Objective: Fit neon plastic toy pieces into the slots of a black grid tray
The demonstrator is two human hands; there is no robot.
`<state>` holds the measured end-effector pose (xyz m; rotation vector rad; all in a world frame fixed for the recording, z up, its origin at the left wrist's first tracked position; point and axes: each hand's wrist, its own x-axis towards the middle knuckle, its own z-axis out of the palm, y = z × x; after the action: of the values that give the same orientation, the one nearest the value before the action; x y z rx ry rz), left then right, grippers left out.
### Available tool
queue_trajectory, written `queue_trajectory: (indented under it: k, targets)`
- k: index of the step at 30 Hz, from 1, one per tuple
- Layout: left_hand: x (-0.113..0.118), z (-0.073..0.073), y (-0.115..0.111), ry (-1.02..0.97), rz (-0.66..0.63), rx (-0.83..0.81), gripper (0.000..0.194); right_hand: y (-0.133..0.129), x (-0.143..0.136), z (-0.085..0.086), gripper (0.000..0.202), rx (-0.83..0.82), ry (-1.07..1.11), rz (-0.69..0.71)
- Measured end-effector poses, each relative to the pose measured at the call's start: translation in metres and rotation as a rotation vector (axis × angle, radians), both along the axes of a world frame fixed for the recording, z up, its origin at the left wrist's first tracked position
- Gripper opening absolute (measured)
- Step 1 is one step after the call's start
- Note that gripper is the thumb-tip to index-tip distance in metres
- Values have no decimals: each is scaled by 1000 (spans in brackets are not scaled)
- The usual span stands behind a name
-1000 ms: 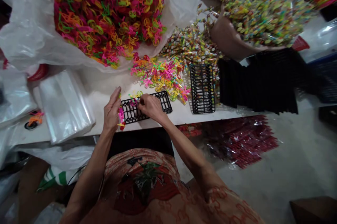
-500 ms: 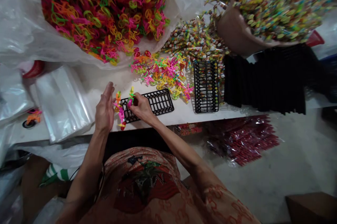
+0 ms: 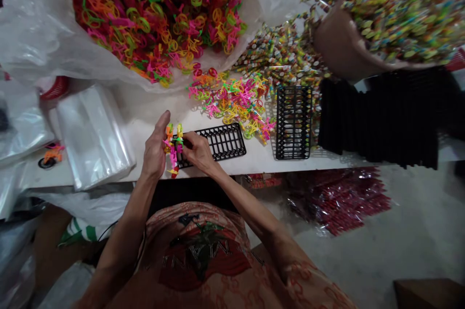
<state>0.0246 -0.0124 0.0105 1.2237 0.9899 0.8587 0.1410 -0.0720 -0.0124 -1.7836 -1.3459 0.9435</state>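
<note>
My left hand (image 3: 154,148) stands on edge with its fingers stretched out, the palm beside a row of small bright plastic toys (image 3: 173,156) in orange, pink and yellow. These toys are at the left end of a black plastic abacus (image 3: 227,142) lying on the table. My right hand (image 3: 199,150) reaches over the abacus from the right. Its fingers are pinched on a small yellow, green and pink plastic toy (image 3: 179,138), close against the row. The fingertips of the right hand are partly hidden.
Loose plastic toys (image 3: 240,98) lie behind the abacus, below a big bag of them (image 3: 156,13). A second abacus (image 3: 293,122) and stacked black ones (image 3: 374,115) are right, near a tub (image 3: 336,40) of wrapped sticks. Clear plastic bags (image 3: 94,137) lie left.
My right hand has brought the yellow, green and pink toy left, nearer the row by my left hand. The whole view has shifted slightly, so the table appears further right.
</note>
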Motion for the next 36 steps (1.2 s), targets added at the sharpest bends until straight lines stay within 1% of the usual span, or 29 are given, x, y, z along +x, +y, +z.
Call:
queue_trajectory:
  k: [2,4,9,14,18,22,24,26,29,31,33,36]
  targets:
    - [-1,-1,-1,14,-32,9,62,0,-1,-1,17,1,-11,-11]
    - [0,-2,-2,17,-35,3,61,0,-2,-1,17,8,-18,-13]
    - [3,-2,-5,-41,71,4,56,1,-1,-4,16,43,-28,-3]
    - [4,-2,-5,-47,108,23,53,-1,2,-3,14,71,-21,-7]
    - [5,-3,-6,-41,125,8,50,-2,4,0,11,42,21,-33]
    - [6,-1,-5,-65,124,5,51,1,1,-1,14,11,154,-117]
    - [6,0,-5,-62,120,2,55,3,1,-2,13,-1,230,-138]
    - [5,0,-5,-46,106,3,57,5,2,-2,8,15,256,-132]
    - [3,-1,-4,3,43,36,56,4,7,0,4,67,175,-121]
    - [0,-3,-2,53,-12,89,56,3,10,0,4,55,124,-128]
    - [-1,-4,-1,86,-49,138,55,3,11,0,5,15,128,-137]
    - [-2,-6,-1,87,-54,149,52,7,10,-3,5,9,163,-146]
